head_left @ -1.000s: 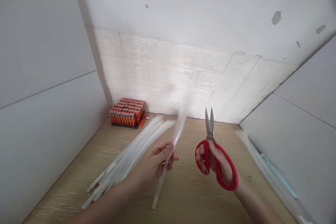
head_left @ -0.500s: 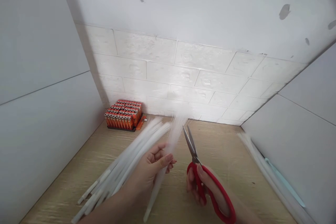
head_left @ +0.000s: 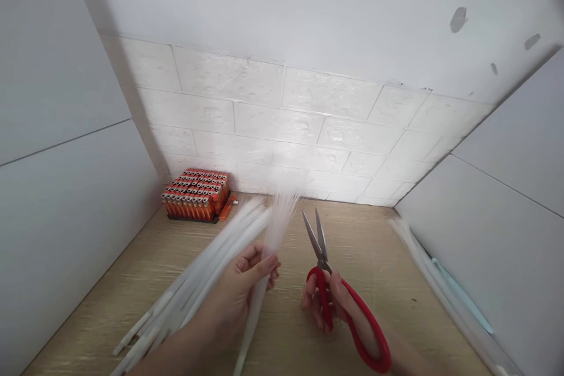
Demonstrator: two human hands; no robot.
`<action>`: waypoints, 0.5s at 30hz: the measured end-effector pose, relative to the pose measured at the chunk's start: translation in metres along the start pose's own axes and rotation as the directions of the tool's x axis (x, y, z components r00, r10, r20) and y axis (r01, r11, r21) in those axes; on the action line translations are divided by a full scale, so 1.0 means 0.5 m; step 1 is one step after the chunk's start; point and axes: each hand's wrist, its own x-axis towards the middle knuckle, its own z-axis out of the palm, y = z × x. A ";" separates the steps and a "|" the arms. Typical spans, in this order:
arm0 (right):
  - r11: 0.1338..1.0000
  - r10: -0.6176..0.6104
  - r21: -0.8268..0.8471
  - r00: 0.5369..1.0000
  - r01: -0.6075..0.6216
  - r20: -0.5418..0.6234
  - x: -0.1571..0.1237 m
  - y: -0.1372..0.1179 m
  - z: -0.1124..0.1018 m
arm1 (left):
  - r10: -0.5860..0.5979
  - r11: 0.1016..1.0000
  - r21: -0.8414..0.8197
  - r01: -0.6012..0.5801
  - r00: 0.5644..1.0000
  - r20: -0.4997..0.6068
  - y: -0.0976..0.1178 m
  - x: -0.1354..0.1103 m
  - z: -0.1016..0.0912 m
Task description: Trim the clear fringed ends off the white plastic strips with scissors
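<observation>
My left hand (head_left: 247, 288) is closed around a thin bundle of white plastic strips (head_left: 273, 232), whose upper end is blurred by motion and fans up towards the wall. My right hand (head_left: 328, 305) grips red-handled scissors (head_left: 339, 299), fingers through the loops. The steel blades (head_left: 315, 238) point up and slightly left, a little apart, just right of the held strips. A larger pile of white strips (head_left: 194, 291) lies on the wooden tabletop (head_left: 370, 252) under my left forearm.
A tray of orange lighters (head_left: 196, 194) stands at the back left against the white brick wall. More long white strips (head_left: 436, 282) lie along the right panel. Grey panels close in both sides.
My right hand has come down and left, and the scissors now tilt towards the held strips with their blades slightly parted. The left hand has kept its hold and shifted slightly left.
</observation>
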 end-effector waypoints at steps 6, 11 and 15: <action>1.000 0.026 -0.005 0.998 -0.025 0.053 -0.012 -0.002 -0.006 | 0.020 1.000 0.005 -0.020 1.000 0.007 0.002 0.003 -0.005; 0.999 0.031 -0.021 0.994 -0.028 0.106 -0.030 -0.002 -0.008 | 0.031 0.999 0.041 -0.033 0.998 0.051 -0.007 0.001 -0.007; 0.999 0.032 -0.026 0.991 -0.029 0.130 -0.038 0.002 -0.004 | 0.042 0.997 0.063 -0.045 0.998 0.047 -0.012 -0.005 -0.002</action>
